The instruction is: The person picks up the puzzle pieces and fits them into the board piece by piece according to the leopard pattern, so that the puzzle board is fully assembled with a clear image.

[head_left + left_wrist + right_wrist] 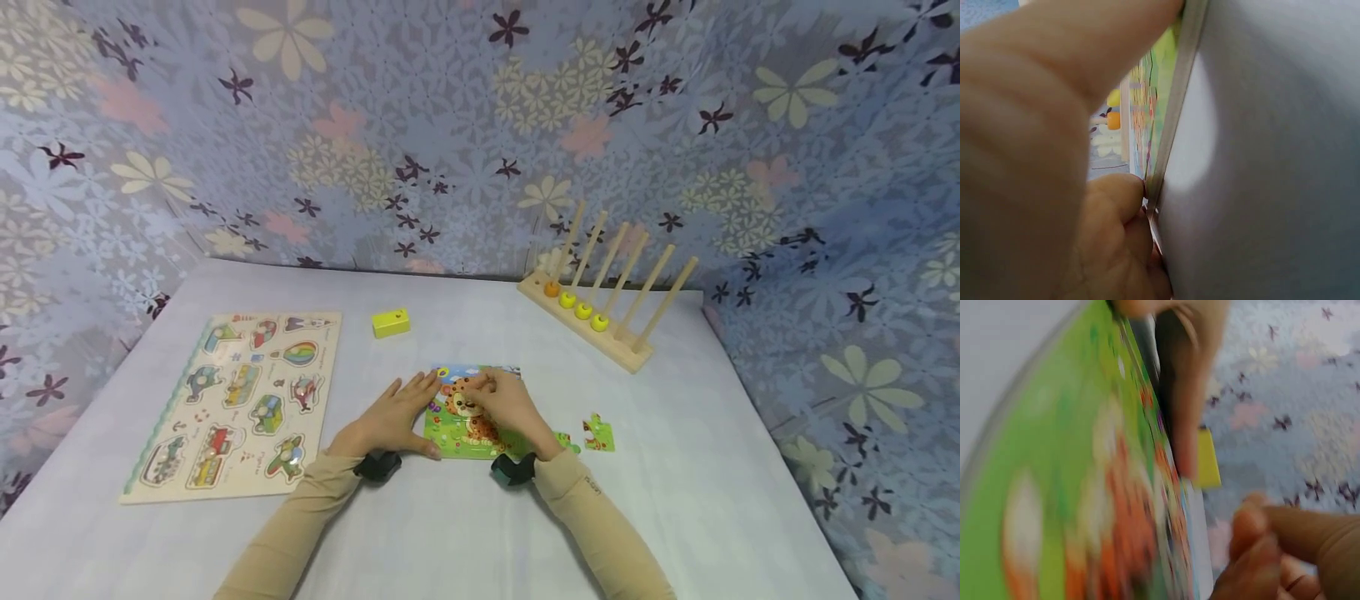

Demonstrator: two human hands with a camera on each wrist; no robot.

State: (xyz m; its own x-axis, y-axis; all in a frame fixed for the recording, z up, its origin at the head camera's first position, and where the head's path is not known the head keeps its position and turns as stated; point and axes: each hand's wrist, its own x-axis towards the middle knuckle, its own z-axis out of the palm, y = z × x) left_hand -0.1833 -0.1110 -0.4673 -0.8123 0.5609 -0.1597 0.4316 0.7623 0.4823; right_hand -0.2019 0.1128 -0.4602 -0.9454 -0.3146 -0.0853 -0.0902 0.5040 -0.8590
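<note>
A jigsaw puzzle board (450,437) with a spotted cartoon animal on green grass lies at the middle of the table. My left hand (393,418) rests along its left side, fingers spread, thumb near the lower left corner. In the left wrist view, the board's edge (1175,106) runs close by the thumb and fingers. Over the upper right of the picture is my right hand (507,406), its fingers bent and the thumb near the index finger. In the right wrist view these fingertips (1250,528) show no clear piece between them; their inner side is partly hidden.
Loose puzzle pieces (598,433) lie right of the board, one partly behind the right wrist. A wooden peg board (232,400) with vehicle shapes is at the left. Behind stand a yellow block (391,323) and a wooden bead stand (585,321) with upright rods.
</note>
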